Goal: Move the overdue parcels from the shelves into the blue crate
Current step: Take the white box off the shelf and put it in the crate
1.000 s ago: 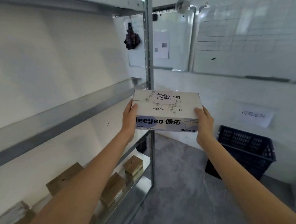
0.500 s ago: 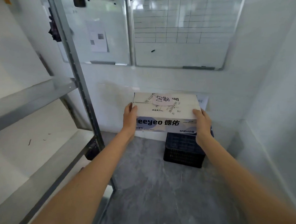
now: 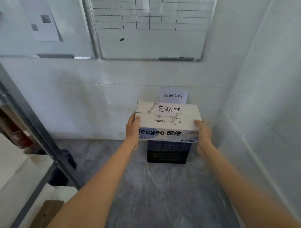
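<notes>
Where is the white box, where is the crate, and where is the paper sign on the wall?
white box (image 3: 168, 119), head view, middle of its top face.
crate (image 3: 167, 155), head view, its front wall.
paper sign (image 3: 173, 95), head view, on its printed characters.

The parcel hides the blue crate's top.

White parcel right of frame centre, held level in the air: a flat rectangular box, blue print along the near side, a pale handwritten note and strips of barcode label stuck on top. Gripped at both short ends, left hand and right hand. Blue crate just below it in the frame, on the grey floor against the white wall: dark, mesh-walled, upright, its top hidden behind the parcel.
</notes>
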Available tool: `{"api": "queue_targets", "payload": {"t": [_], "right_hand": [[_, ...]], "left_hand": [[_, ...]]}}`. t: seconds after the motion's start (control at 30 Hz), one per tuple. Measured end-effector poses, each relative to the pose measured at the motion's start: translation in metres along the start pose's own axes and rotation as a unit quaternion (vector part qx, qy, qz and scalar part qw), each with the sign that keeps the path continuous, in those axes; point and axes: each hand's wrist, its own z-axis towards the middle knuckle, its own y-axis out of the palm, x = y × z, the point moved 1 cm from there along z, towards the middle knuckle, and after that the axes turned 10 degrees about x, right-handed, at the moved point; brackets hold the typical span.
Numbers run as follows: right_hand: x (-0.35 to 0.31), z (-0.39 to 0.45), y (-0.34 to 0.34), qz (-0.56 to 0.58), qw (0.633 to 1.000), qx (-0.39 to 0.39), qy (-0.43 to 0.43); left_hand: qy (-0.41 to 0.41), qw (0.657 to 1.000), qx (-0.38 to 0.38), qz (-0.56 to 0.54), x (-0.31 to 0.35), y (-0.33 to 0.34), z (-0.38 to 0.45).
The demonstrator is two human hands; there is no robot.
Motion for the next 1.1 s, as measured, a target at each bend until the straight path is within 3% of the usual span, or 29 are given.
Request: {"api": "queue_targets", "payload": {"t": [0.13,0.4,1.1], "right_hand": [[0.005,0.034,0.012,0.007,0.998,0.030,0.050],[0.006,0.127,0.034,0.018,0.997,0.054,0.054],[0.027,0.440,0.136,-0.052,0.996,0.000,0.075]], "left_hand": [[0.000,1.000,-0.024,0.012,-0.008,0.022,0.036],[-0.027,0.997,-0.054,0.051,-0.026,0.094,0.118],[-0.063,0.995,-0.003,0.083,-0.099,0.280,0.359]]}}
